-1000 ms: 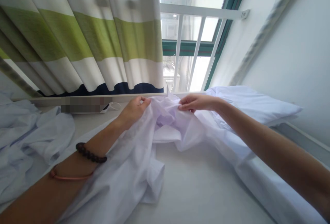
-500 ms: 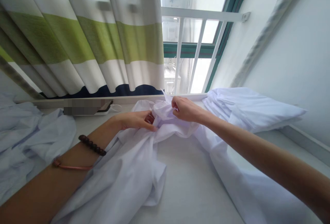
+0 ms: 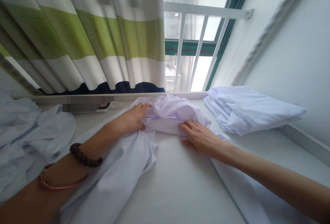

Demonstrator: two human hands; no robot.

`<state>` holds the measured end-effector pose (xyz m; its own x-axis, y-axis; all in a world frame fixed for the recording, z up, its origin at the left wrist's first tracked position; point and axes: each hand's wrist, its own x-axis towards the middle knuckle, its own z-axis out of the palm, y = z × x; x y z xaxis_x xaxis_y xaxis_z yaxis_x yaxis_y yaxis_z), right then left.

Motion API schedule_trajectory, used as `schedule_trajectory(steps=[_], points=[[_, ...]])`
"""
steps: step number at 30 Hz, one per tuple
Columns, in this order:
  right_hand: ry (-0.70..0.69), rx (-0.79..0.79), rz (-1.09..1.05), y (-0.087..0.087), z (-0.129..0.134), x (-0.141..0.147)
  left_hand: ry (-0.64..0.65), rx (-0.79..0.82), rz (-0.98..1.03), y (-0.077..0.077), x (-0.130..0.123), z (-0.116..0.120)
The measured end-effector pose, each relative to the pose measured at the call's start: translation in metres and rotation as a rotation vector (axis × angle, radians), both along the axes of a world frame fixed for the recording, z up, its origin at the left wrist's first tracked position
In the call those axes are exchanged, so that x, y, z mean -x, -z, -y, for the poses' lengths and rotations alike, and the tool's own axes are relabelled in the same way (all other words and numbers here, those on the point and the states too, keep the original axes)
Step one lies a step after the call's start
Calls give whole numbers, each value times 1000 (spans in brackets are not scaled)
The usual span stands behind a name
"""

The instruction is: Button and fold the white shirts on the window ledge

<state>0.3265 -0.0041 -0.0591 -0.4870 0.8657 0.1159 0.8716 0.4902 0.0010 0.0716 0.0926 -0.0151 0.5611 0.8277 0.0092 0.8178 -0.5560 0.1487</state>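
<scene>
bunched white cloth [image 3: 177, 108] may skew

left hand [image 3: 130, 118] lies open-fingered on its left side; the cloth sits far-centre on the pale surface [image 3: 177, 182]; right hand [image 3: 202, 138] touches its near right edge, whether gripping i cannot tell. uneven pulling could twist the folds.

Easiest way in is straight up the middle, over the bare surface [image 3: 180, 182] between the forearms. Bunched cloth [image 3: 177, 114] plugs the far end, with the left hand [image 3: 131, 119] and right hand [image 3: 202, 138] on it. A heap [image 3: 46, 127] blocks far left, a folded stack [image 3: 252, 108] far right; curtain [image 3: 103, 38] and railing [image 3: 201, 9] behind.
</scene>
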Motion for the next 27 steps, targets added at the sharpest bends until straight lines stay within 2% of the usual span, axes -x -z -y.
schedule_trajectory(steps=[2, 3, 4, 6, 8, 10, 13, 15, 18, 21, 24, 27], points=[[92, -140, 26, 3, -18, -14, -33, -214, -36, -9, -2, 9], [129, -200, 28, 3, -26, -21, 19, -271, -39, -12, -5, 17], [156, -241, 22, 2, -34, -26, 123, -277, -23, -14, -9, 25], [184, -227, -13, -2, -47, -34, 373, -160, -9, -11, -18, 43], [200, -107, -123, -11, -58, -39, 498, 25, -39, -4, -25, 55], [246, 1, -327, -25, -70, -42, 477, 122, -110, 3, -26, 59], [411, -10, -623, -51, -93, -49, 343, 181, -226, -1, -17, 53], [515, -65, -636, -63, -109, -52, 238, 246, -287, -14, -7, 47], [570, -172, -433, -65, -124, -48, 102, 294, -333, -33, 4, 43], [420, -382, -233, -49, -112, -33, -36, 187, -363, -35, 9, 40], [168, -599, -153, -25, -81, -15, -105, 81, -411, -22, 9, 37], [-82, -531, -99, -3, -54, -5, -27, 77, -421, -14, 6, 39]])
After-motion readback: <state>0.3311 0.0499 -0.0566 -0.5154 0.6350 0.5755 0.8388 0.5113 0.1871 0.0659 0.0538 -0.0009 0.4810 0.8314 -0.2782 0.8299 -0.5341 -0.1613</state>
